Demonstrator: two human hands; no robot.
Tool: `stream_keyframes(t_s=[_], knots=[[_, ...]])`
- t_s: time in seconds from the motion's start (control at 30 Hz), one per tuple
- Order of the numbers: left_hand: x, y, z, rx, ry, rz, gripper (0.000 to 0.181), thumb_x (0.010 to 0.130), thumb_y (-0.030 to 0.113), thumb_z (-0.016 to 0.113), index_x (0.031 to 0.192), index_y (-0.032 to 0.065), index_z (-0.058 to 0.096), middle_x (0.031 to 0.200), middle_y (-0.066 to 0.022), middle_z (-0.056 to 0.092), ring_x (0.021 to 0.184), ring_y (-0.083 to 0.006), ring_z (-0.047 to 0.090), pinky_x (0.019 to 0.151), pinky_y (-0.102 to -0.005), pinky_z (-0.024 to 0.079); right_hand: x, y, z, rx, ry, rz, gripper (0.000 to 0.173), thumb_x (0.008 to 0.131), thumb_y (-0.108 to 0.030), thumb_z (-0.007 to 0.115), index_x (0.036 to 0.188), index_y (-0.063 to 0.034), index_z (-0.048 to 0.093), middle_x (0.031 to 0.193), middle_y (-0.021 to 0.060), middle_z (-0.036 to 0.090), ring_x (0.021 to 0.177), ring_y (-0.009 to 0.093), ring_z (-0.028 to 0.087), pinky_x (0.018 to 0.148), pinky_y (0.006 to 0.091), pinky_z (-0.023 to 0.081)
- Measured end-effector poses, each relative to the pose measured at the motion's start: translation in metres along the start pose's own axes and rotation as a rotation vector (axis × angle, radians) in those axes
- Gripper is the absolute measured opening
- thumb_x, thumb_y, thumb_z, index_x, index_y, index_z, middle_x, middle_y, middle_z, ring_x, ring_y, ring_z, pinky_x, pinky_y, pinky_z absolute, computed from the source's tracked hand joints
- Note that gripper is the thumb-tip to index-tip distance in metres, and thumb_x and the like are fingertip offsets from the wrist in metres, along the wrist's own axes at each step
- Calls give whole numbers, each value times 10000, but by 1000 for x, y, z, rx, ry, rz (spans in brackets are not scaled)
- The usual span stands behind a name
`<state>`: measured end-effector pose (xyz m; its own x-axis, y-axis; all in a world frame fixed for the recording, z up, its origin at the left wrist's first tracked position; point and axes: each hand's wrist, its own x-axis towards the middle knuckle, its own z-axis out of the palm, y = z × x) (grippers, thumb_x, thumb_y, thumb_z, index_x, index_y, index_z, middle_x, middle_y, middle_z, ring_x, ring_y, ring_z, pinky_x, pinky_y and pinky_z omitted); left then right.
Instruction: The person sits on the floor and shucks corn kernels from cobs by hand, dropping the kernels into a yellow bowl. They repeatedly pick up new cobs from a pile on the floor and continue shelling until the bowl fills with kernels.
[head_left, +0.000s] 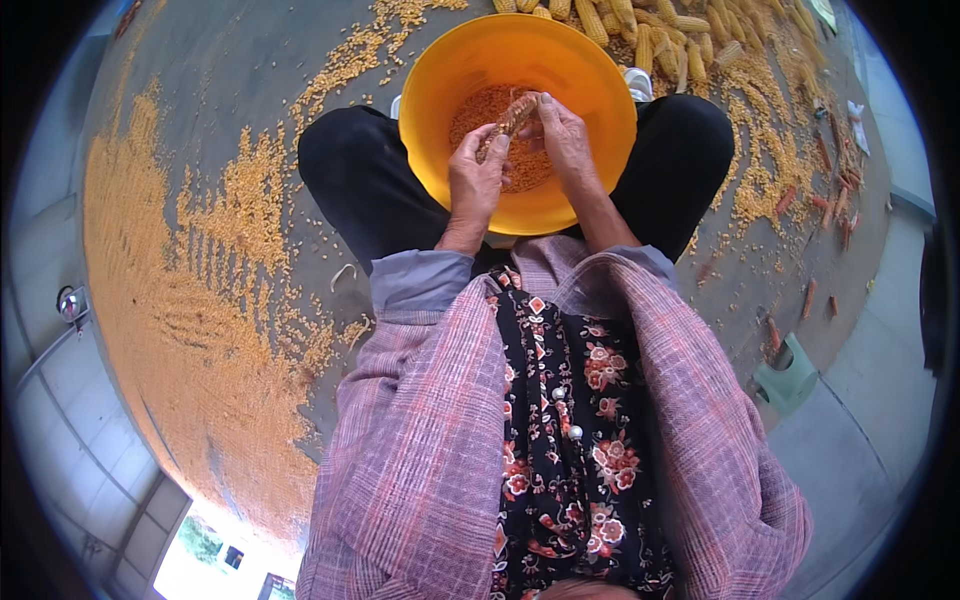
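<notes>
A reddish-brown corn cob (516, 114) is held at a slant over the mouth of a yellow plastic bucket (525, 219). My left hand (480, 169) grips its lower end, the thumb lying along it. At the upper end, the thumb and fingers of my right hand (564, 136) close on the tip. Some of the cob's surface looks bare and rough; my fingers cover other parts. Below the hands, loose corn kernels (478, 109) lie in the bottom of the bucket, which stands between my bent knees.
Corn ears (679, 37) are heaped beyond the bucket to the right. Kernels (225, 300) cover much of the floor at left, with more (757, 157) at right. Several stripped cobs (832, 206) lie near a green plastic stool (787, 379). Tiled walls (82, 397) border the floor.
</notes>
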<state>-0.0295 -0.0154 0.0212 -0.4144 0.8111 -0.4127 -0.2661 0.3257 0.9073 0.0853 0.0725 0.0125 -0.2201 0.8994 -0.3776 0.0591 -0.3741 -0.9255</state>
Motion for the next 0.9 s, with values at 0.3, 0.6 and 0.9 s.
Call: stream_keyframes(t_s=[0.3,0.6,0.9], knots=[[4,-18,-5,101,-74,218,370,918,140,765,1240,14,633,973,-25,673,779,-73,613,625,-214,513,-7,0,-14,15,-89,-25,291,1045,-189,565,1263,-13,643,928,52,697,714,91,643,609,246,538],[2,2,-6,29,-365,13,509,1033,268,613,1445,-15,521,1189,-67,688,823,-74,623,686,-227,520,-18,-32,-24,-252,-256,-295,457,996,-61,533,1447,-16,470,1234,153,637,1031,189,651,910,304,531],[0,3,-3,6,-429,29,488,1023,212,632,1446,0,514,860,-22,647,596,-58,546,503,-203,428,-19,-39,-34,-643,-325,-578,258,932,-127,634,1130,38,643,1121,233,662,1087,396,644,938,442,519]])
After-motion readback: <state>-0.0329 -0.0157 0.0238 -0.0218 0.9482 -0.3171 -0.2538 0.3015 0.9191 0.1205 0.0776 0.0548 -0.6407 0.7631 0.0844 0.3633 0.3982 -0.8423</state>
